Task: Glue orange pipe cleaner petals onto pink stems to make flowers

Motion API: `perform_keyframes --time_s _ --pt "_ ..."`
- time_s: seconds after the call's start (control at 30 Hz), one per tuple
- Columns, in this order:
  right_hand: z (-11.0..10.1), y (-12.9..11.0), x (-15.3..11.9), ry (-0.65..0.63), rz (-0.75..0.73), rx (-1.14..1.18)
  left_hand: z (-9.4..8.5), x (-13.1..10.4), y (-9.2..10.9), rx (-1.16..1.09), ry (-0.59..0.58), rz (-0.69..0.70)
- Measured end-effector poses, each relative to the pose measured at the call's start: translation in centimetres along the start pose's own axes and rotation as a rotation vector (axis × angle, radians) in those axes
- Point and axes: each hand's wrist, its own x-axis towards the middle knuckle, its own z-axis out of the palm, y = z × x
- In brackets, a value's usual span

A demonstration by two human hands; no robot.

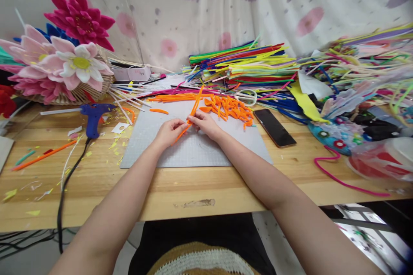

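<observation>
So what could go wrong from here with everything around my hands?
The pile of orange pieces sits close to your right hand and the orange stem you're holding, so a sideways sweep might scatter it. The cord of the glue gun hangs over the table's front edge, so a snag could drag the tool. The phone beside the mat might get bumped.

orange strip (197, 102): fuzzy, matt | mat (142, 148): smooth, matt | table (158, 195): wood, visible grain | phone (274, 128): glossy screen | glue gun (92, 117): smooth plastic | curtain (206, 17): matt cloth | magenta flower (80, 19): plush, matt
</observation>
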Motion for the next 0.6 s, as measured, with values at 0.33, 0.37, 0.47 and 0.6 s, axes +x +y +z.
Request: perform_keyframes --time_s 0.33,0.37,0.47,0.6 --pt "-0.5 0.8 0.7 0.274 0.044 0.127 -0.2 0.0 -0.4 0.067 0.02 -0.033" --pt "-0.6 0.9 0.8 0.297 0.049 0.132 -0.2 0.0 -0.5 0.095 0.021 -0.021" --pt "-0.8 1.0 1.0 0.357 0.023 0.142 -0.2 0.0 -0.5 0.146 0.016 0.001" --pt "-1.1 0.9 1.1 0.382 -0.001 0.173 -0.2 -0.1 -0.1 0.063 -0.036 -0.042"
